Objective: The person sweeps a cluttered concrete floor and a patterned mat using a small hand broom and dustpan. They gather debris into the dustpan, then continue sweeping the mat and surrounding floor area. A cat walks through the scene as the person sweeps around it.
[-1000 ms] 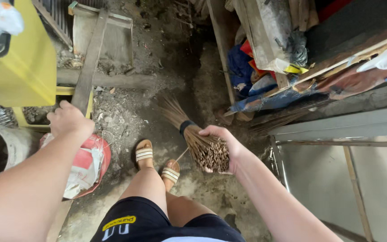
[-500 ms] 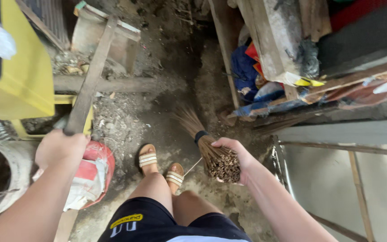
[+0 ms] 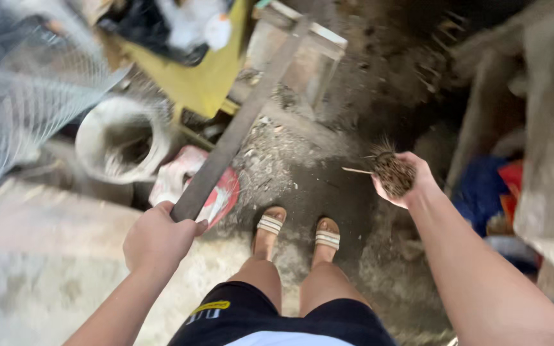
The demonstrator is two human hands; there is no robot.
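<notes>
The left hand is closed in a full grip around the near end of a long flat wooden plank, fingers wrapped over its weathered grey face; the plank runs away up and to the right, its far end blurred against a pale wooden frame. The right hand is curled around the butt end of a stick broom, a tight bundle of thin brown ribs seen end-on, so only the rough cut tips and a few stray ribs show; the rest of the broom is hidden behind the hand and in dark shadow. Between the two hands, lower down, stand the person's feet in tan sandals with white straps on a gritty, stained concrete floor. Just beside the plank lies a crumpled red and white sack, with a round pale pipe opening to its left. Wire mesh and a yellow block are smeared by motion blur.
</notes>
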